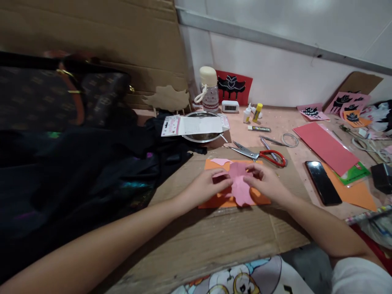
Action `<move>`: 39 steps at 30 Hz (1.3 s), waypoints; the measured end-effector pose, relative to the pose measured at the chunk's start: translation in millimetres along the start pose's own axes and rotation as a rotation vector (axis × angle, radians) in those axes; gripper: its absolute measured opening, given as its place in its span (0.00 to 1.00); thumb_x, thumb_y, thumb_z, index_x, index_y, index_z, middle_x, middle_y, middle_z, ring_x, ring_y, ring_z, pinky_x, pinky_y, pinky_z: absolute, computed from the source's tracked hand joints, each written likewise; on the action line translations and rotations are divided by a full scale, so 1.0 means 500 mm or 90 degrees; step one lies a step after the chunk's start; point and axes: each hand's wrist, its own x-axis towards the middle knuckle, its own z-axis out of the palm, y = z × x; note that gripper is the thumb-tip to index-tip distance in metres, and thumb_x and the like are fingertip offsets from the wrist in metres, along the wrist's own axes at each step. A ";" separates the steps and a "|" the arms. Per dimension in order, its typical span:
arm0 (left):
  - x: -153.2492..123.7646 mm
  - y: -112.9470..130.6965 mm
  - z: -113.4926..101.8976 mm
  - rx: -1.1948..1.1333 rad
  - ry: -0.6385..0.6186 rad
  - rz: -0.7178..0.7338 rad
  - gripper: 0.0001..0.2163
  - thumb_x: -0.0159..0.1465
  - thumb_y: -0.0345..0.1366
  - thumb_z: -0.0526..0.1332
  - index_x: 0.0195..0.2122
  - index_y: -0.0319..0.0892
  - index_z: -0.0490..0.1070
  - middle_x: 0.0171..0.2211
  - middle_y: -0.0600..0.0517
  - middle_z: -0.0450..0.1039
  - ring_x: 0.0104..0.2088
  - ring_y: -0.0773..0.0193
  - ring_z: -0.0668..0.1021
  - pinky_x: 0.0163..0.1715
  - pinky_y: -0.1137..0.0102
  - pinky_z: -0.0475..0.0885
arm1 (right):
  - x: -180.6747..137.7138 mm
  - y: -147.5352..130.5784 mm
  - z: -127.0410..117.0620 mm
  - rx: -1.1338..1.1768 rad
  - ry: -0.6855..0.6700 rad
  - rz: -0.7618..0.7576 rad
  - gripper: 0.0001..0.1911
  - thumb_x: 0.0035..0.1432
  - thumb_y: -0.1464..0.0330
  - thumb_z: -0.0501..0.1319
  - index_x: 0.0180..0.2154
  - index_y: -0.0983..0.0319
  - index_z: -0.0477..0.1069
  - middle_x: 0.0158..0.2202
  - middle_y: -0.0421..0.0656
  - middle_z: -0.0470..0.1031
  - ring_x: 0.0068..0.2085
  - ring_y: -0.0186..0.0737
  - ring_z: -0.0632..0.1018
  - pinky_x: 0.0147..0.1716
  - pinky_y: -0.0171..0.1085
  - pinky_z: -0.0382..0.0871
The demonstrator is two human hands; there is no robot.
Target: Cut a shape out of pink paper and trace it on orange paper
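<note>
Between my two hands is a pink paper cutout (pixel 241 185) with wavy edges and a crease across it. My left hand (pixel 216 181) pinches its left side between thumb and fingers. At its right side, my right hand (pixel 261 179) grips the edge with thumb and curled fingers. Beneath it lies an orange sheet (pixel 211 202) on a piece of cardboard (pixel 196 230). A pink paper scrap (pixel 221 161) rests near the orange sheet's top edge. Just beyond my hands are scissors with red handles (pixel 257 155), their blades pointing left.
A round metal tray (pixel 202 138) with a white card packet across it stands behind. Glue bottles, a glue stick (pixel 257 112) and a tumbler (pixel 210 90) are at the back. To the right lie a phone (pixel 323 182) and red paper (pixel 326 147). Black fabric (pixel 76 196) covers the left.
</note>
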 end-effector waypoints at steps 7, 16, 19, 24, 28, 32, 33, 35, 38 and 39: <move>0.032 -0.005 -0.096 0.461 0.013 0.135 0.17 0.67 0.41 0.58 0.53 0.41 0.77 0.50 0.41 0.81 0.48 0.51 0.80 0.51 0.57 0.74 | -0.003 -0.033 -0.020 -0.178 -0.175 0.001 0.12 0.65 0.73 0.59 0.44 0.61 0.80 0.43 0.46 0.84 0.40 0.45 0.83 0.37 0.40 0.75; 0.106 -0.047 -0.072 0.618 0.017 0.196 0.11 0.67 0.39 0.62 0.42 0.39 0.81 0.42 0.41 0.78 0.42 0.51 0.77 0.44 0.59 0.73 | -0.002 0.020 0.000 -0.300 0.001 -0.238 0.11 0.65 0.71 0.65 0.49 0.61 0.77 0.47 0.51 0.82 0.48 0.50 0.81 0.50 0.48 0.75; 0.111 -0.053 -0.068 0.615 0.025 0.207 0.12 0.70 0.37 0.57 0.38 0.39 0.81 0.40 0.42 0.78 0.40 0.54 0.77 0.42 0.62 0.72 | -0.007 0.044 -0.016 -0.250 0.048 -0.218 0.09 0.66 0.70 0.63 0.48 0.60 0.76 0.44 0.50 0.82 0.44 0.48 0.81 0.46 0.47 0.75; 0.114 -0.041 -0.072 0.587 0.083 0.194 0.12 0.68 0.33 0.56 0.36 0.36 0.79 0.37 0.41 0.79 0.38 0.55 0.78 0.41 0.63 0.72 | -0.004 0.056 -0.014 -0.194 0.073 -0.177 0.11 0.64 0.68 0.63 0.47 0.62 0.76 0.41 0.50 0.81 0.41 0.47 0.80 0.44 0.48 0.74; 0.078 0.004 -0.060 0.518 0.104 0.174 0.12 0.69 0.37 0.55 0.37 0.40 0.78 0.30 0.49 0.79 0.30 0.62 0.77 0.31 0.70 0.69 | -0.007 0.041 -0.011 -0.050 0.087 -0.105 0.13 0.62 0.64 0.64 0.47 0.61 0.77 0.38 0.46 0.80 0.39 0.44 0.80 0.43 0.46 0.75; 0.033 0.045 -0.025 0.279 -0.022 0.116 0.15 0.68 0.43 0.55 0.35 0.41 0.78 0.29 0.52 0.81 0.28 0.64 0.77 0.30 0.71 0.69 | -0.016 0.017 -0.008 0.157 0.031 0.005 0.16 0.59 0.61 0.67 0.48 0.60 0.77 0.37 0.43 0.80 0.35 0.39 0.79 0.37 0.40 0.76; 0.026 0.050 -0.017 0.246 -0.039 0.092 0.15 0.68 0.43 0.55 0.36 0.41 0.78 0.31 0.51 0.81 0.29 0.63 0.77 0.31 0.71 0.69 | -0.018 0.011 -0.006 0.188 0.021 0.021 0.15 0.58 0.61 0.67 0.46 0.60 0.78 0.37 0.43 0.81 0.36 0.39 0.80 0.37 0.39 0.76; 0.022 0.053 -0.003 0.210 -0.066 0.060 0.16 0.67 0.45 0.55 0.37 0.41 0.78 0.32 0.50 0.82 0.31 0.62 0.78 0.31 0.70 0.69 | -0.021 0.003 -0.002 0.213 0.010 0.040 0.13 0.56 0.61 0.69 0.43 0.60 0.79 0.37 0.42 0.82 0.37 0.39 0.80 0.37 0.39 0.77; 0.025 0.049 0.008 0.197 -0.086 0.057 0.15 0.66 0.45 0.55 0.36 0.41 0.78 0.33 0.50 0.83 0.33 0.60 0.79 0.34 0.69 0.70 | -0.023 -0.004 0.004 0.186 0.015 0.043 0.09 0.56 0.62 0.69 0.35 0.60 0.79 0.34 0.42 0.82 0.37 0.39 0.81 0.38 0.38 0.77; 0.026 0.048 0.009 0.194 -0.090 0.061 0.15 0.66 0.44 0.55 0.35 0.42 0.78 0.33 0.50 0.83 0.33 0.61 0.79 0.35 0.69 0.71 | -0.023 -0.006 0.006 0.176 0.018 0.041 0.08 0.56 0.62 0.69 0.33 0.60 0.78 0.33 0.41 0.82 0.36 0.39 0.81 0.38 0.38 0.77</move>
